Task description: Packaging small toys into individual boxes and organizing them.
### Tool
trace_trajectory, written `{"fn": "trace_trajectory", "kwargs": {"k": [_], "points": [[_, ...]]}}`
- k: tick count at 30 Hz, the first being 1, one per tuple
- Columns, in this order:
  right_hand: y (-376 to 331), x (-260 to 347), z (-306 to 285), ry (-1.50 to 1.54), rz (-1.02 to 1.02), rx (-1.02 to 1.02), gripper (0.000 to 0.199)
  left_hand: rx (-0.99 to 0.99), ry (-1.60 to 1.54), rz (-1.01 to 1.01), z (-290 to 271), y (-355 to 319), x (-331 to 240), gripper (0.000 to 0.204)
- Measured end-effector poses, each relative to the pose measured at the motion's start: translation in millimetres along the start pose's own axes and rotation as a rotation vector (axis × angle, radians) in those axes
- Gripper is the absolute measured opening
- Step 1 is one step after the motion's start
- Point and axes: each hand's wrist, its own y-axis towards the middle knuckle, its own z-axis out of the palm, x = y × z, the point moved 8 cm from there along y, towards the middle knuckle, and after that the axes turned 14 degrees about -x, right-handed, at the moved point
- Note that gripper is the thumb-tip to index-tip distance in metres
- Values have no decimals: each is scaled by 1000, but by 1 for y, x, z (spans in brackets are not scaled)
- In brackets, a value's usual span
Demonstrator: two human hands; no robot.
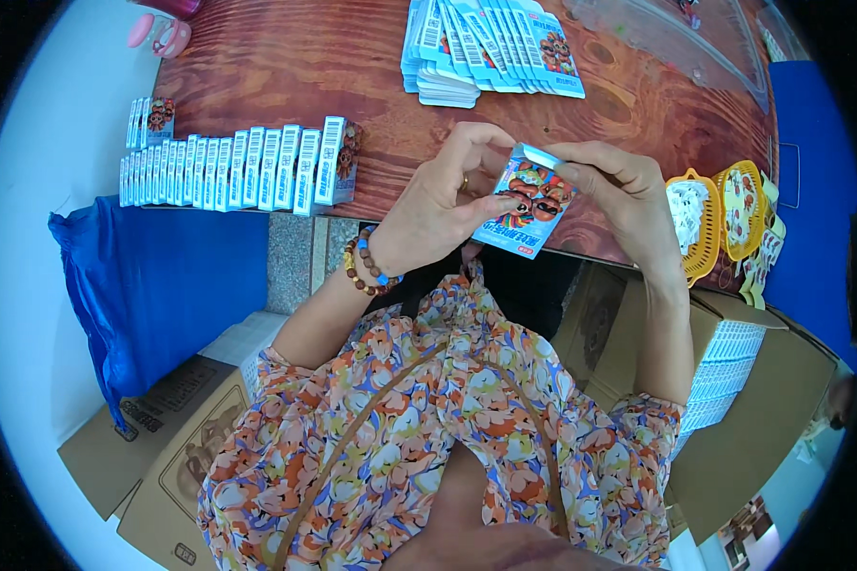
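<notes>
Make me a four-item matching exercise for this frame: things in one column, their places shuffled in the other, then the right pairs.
Things
1. single blue box
2. overlapping pile of blue cartons
3. row of upright blue boxes
4. yellow baskets

Places
A. left part of the table
B. right edge of the table
C. in the left hand and right hand
D. far middle of the table

Pairs: 1-C, 2-D, 3-A, 4-B

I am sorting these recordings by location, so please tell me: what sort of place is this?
Probably a small packing workspace: a held blue box, plus a row of similar boxes and stacked flat cartons on a wooden table.
</notes>
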Motion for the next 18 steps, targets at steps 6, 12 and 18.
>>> {"fn": "trace_trajectory", "kwargs": {"k": [6,12,18], "points": [[-3,3,0,-193,-48,-39,22,1,52,-25,0,-2,2,56],[-4,18,7,-390,-141,-26,21,6,160,-34,-1,-3,2,64],[-6,27,14,-535,-337,38,25,-10,234,2,1,-3,2,65]]}}
